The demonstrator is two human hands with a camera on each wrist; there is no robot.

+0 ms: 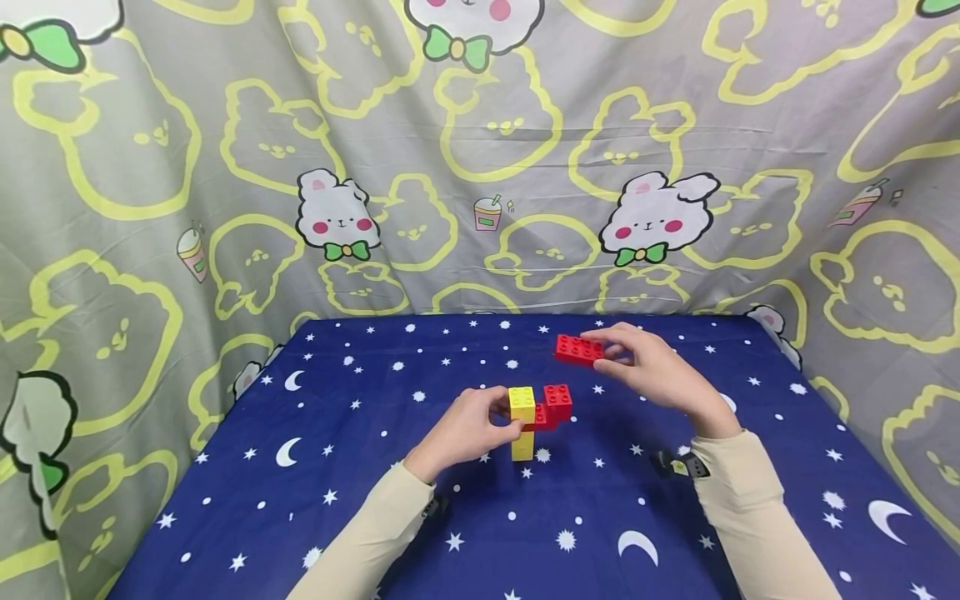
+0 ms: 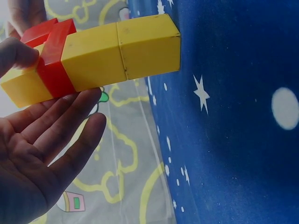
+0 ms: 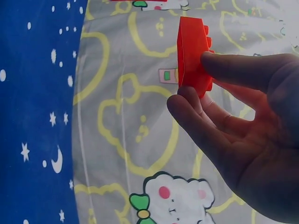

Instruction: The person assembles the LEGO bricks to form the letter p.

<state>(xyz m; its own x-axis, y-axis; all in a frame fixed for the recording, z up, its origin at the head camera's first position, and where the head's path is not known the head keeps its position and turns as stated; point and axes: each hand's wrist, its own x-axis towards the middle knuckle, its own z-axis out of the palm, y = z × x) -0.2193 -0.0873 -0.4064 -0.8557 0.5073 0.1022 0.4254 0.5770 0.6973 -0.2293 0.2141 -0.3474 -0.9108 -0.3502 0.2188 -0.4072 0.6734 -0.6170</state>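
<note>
My left hand [image 1: 468, 427] grips an upright stack of toy building bricks near its top, thumb on one side and fingers on the other. One yellow brick [image 1: 521, 403] tops it; a red brick [image 2: 55, 60] runs sideways below, with another red brick [image 1: 557, 402] on its outer end. Two yellow bricks [image 2: 119, 49] form the lower column in the left wrist view. Up and to the right, my right hand [image 1: 656, 367] pinches a loose red brick [image 1: 576, 349] by one end between thumb and fingers. Its studs face up, and it is apart from the stack.
A dark blue cloth [image 1: 375, 500] with white stars and moons covers the table. Behind and at both sides hangs a grey curtain [image 1: 420, 142] with yellow outlines and white rabbits. Dark straps with small devices [image 1: 684, 465] sit at the wrists.
</note>
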